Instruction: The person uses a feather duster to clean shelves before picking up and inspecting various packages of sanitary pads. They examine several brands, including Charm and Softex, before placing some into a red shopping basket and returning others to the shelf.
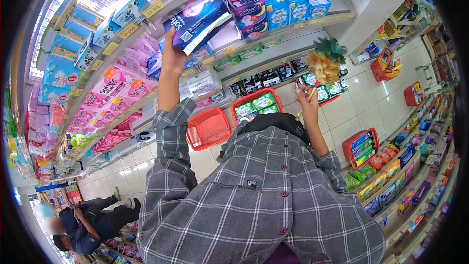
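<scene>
My left hand (173, 56) is raised to the shelf and holds the lower left end of a dark blue Softex pack (200, 22), which is tilted at the shelf's front. Right of that pack stand stacked purple Softex packs (250, 12) and light blue boxes (298, 9). My right hand (307, 101) is closed round the thin handle of a feather duster (322, 67), whose orange and green feathers point up and away. Beyond the duster, a low shelf holds black and green packs.
An empty red basket (209, 128) and a red basket with green packs (256, 107) stand on the floor before me. More red baskets (360, 147) are at the right, beside another shelf (391, 181). A person (95, 222) in dark clothes is at the lower left.
</scene>
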The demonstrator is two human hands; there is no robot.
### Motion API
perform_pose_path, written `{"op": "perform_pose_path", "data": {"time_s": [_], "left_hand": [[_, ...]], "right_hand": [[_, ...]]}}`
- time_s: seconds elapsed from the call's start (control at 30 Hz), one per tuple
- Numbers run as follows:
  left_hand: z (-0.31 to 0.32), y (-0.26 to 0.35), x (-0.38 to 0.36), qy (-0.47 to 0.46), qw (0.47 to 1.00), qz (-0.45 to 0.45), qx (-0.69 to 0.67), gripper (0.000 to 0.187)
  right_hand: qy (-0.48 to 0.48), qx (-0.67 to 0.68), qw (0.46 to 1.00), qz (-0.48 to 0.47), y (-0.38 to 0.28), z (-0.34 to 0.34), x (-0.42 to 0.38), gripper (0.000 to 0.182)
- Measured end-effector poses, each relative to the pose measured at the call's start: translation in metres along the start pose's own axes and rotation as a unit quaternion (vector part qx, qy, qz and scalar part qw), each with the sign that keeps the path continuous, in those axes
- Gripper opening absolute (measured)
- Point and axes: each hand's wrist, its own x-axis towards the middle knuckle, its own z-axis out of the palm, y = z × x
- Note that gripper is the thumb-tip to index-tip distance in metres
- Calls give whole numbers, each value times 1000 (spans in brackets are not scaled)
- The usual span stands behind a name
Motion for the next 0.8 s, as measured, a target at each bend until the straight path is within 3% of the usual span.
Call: {"op": "perform_pose_path", "data": {"time_s": [0.17,0.3,0.4,0.53,0.8], "left_hand": [[-7,-15,38,60,994,73,57,65],[1,-7,36,74,997,9,30,67],[-1,-3,44,55,998,5,-33,63],[-2,9,50,56,989,-38,-134,75],[-24,19,83,65,997,25,-40,76]], "right_hand": [[-8,-11,999,-39,16,-3,-2,31],[-12,-27,999,-27,13,-4,-2,26],[-4,-18,1000,-12,8,-1,-2,34],[-4,-6,1000,-9,5,1,-2,35],[-4,-16,1000,3,1,5,2,34]]}}
